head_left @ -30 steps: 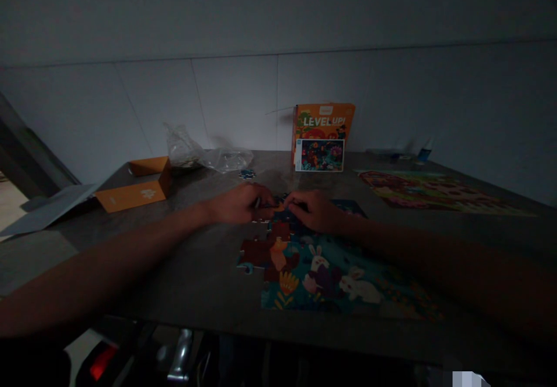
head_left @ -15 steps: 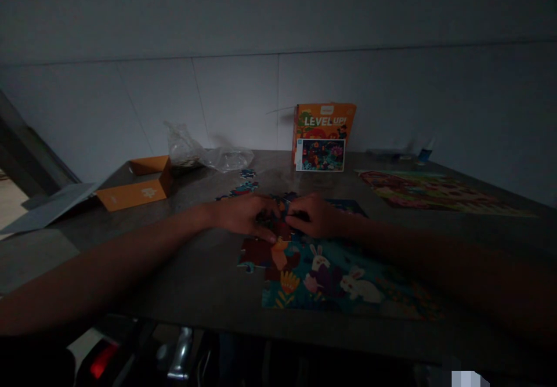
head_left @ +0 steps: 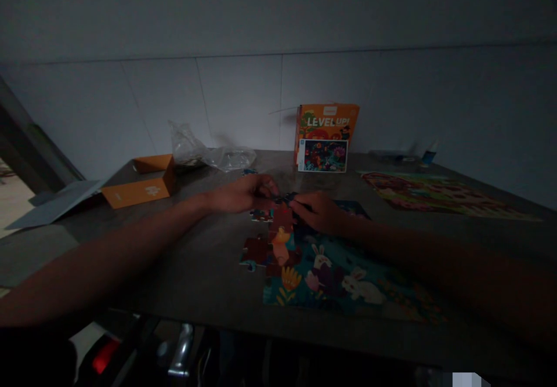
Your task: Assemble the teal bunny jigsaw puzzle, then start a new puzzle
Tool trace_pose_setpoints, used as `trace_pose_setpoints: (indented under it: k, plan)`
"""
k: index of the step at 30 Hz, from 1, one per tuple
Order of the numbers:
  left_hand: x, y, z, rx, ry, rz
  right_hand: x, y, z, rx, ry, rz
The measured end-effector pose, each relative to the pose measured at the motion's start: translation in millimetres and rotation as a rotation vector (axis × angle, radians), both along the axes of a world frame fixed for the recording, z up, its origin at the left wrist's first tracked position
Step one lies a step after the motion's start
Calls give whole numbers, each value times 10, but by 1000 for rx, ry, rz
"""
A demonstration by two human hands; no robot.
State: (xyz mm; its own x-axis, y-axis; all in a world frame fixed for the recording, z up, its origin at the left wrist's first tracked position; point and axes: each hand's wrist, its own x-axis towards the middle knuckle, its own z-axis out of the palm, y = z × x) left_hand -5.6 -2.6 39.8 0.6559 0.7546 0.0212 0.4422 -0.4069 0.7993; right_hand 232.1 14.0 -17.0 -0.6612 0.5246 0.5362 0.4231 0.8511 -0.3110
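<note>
A partly joined jigsaw puzzle (head_left: 331, 277) with rabbits and flowers lies flat on the dark table (head_left: 209, 282). My left hand (head_left: 243, 194) and my right hand (head_left: 319, 213) meet at the puzzle's far left corner, fingers curled around a dark puzzle piece (head_left: 285, 199) held between them. The light is dim, so the piece's edges are hard to read. A small loose piece (head_left: 260, 215) lies just under my left hand.
An orange puzzle box (head_left: 326, 137) stands against the wall. A clear plastic bag (head_left: 209, 154) and an open orange box tray (head_left: 141, 187) sit at the left. A finished puzzle (head_left: 439, 195) lies at the far right. Grey sheet (head_left: 56, 204) hangs off the left edge.
Both hands lifted slightly and shifted away from me, off the puzzle's surface; the left hand rose from pressing down to pinching a piece with the right.
</note>
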Motion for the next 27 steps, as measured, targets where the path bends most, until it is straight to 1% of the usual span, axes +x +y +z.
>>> trace_pose_setpoints:
  k: [3,4,6,9,11,13,15,18,22,25,27]
  plan:
    - [-106,57,138,41,9,67,8,-2,1,-27,-11,0]
    - [-127,68,162,50,31,71,10,-5,1,-27,-17,8]
    - [-134,63,170,62,98,28,12,-14,1,-3,-28,42]
    - [-58,-17,111,126,256,-116,12,-25,-6,51,-51,110]
    - [20,-98,53,208,367,-182,10,-26,-13,66,-62,137]
    - [89,-169,-4,309,431,-178,7,-25,-16,72,-57,155]
    - [135,-210,-49,357,447,-168,4,-27,-10,76,-47,173]
    - [160,-221,-78,332,443,-158,4,-33,7,78,-49,191]
    - [164,-223,-55,316,428,-169,8,-34,13,71,-61,184]
    - [164,-233,-55,260,396,-180,8,-32,3,85,-56,143]
    - [164,-232,-85,235,350,-146,6,-33,-2,95,-39,96]
